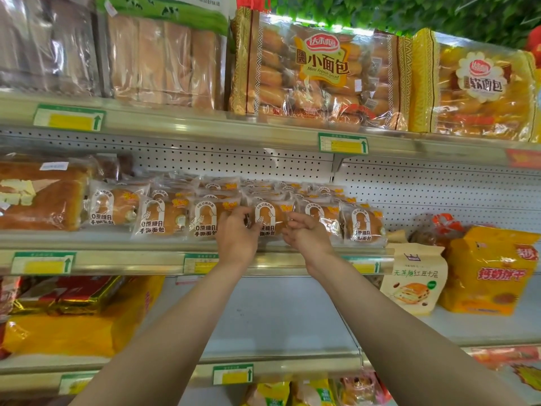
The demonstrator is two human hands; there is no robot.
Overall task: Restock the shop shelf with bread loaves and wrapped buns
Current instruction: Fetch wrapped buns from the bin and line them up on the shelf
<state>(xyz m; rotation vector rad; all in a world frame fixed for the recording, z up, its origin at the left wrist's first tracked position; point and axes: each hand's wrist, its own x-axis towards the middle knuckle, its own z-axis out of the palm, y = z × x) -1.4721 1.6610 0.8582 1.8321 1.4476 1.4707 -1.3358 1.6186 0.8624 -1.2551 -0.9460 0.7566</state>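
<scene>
Hands [270, 231] grip shelf-edge wrapped bun [268, 219].

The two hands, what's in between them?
In the head view, a wrapped bun sits between the left hand and right hand, on the middle shelf.

Both hands reach to the middle shelf [164, 260], where the left hand [237, 234] and right hand [307, 234] hold the two sides of one wrapped bun [268, 219] in the front row. More wrapped buns [159, 219] line up either side of it, with a bread loaf [44, 200] at the row's far left.
</scene>
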